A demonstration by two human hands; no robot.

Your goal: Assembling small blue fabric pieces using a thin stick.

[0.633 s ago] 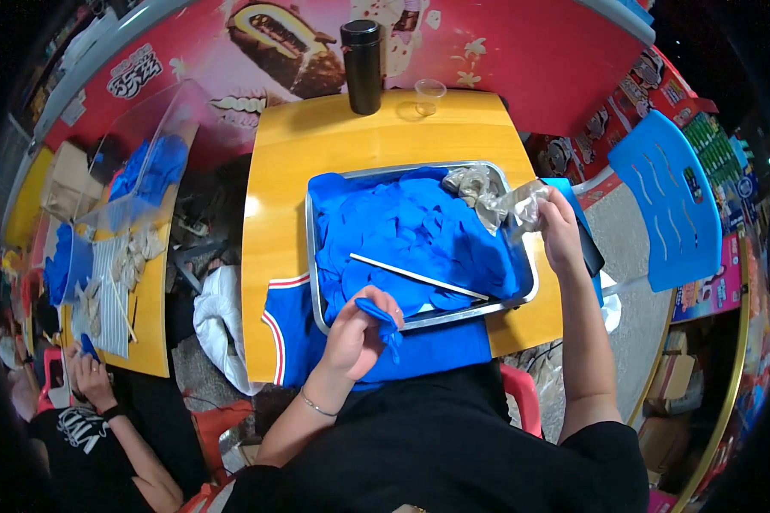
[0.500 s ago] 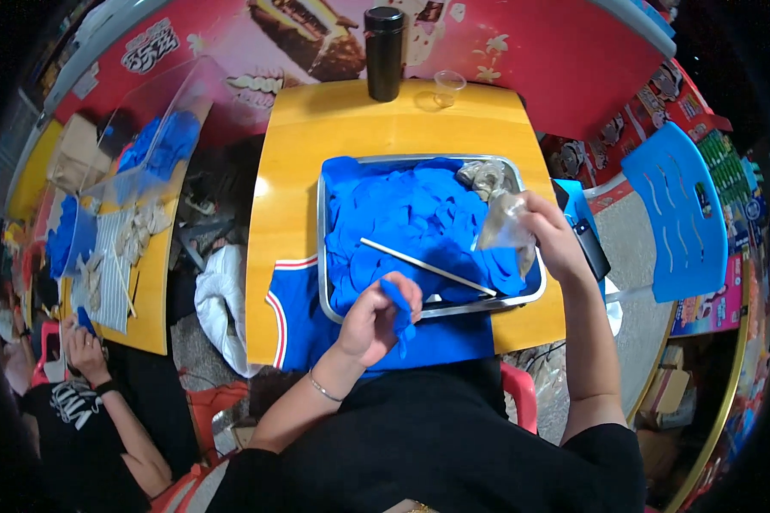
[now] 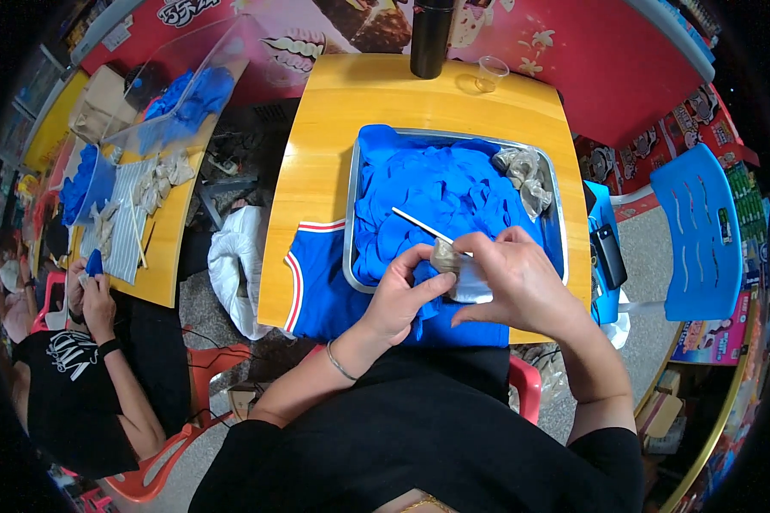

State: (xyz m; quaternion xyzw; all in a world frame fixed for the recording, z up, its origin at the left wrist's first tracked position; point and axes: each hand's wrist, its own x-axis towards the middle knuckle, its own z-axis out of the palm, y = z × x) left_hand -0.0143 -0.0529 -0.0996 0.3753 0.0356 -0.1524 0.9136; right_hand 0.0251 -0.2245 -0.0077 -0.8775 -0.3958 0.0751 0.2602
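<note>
Though tray edge [image 3: 350, 214] near, room (leftward)

**Bright middle, black corners**

Fairly bright, even light fills the middle of the view. A pale sheen lies on the glossy yellow table [image 3: 334, 103], and the metal tray's rim [image 3: 559, 222] catches glints. Soft shadow falls left of the clear cup [image 3: 491, 75]. The left hand [image 3: 406, 299] and right hand [image 3: 526, 286] are well lit; the blue pieces [image 3: 428, 188] look strongly saturated. The black shirt [image 3: 419, 402] loses detail. Fisheye distortion curves the gold edging [image 3: 727, 427] at right; small things near the left rim look smeared.
</note>
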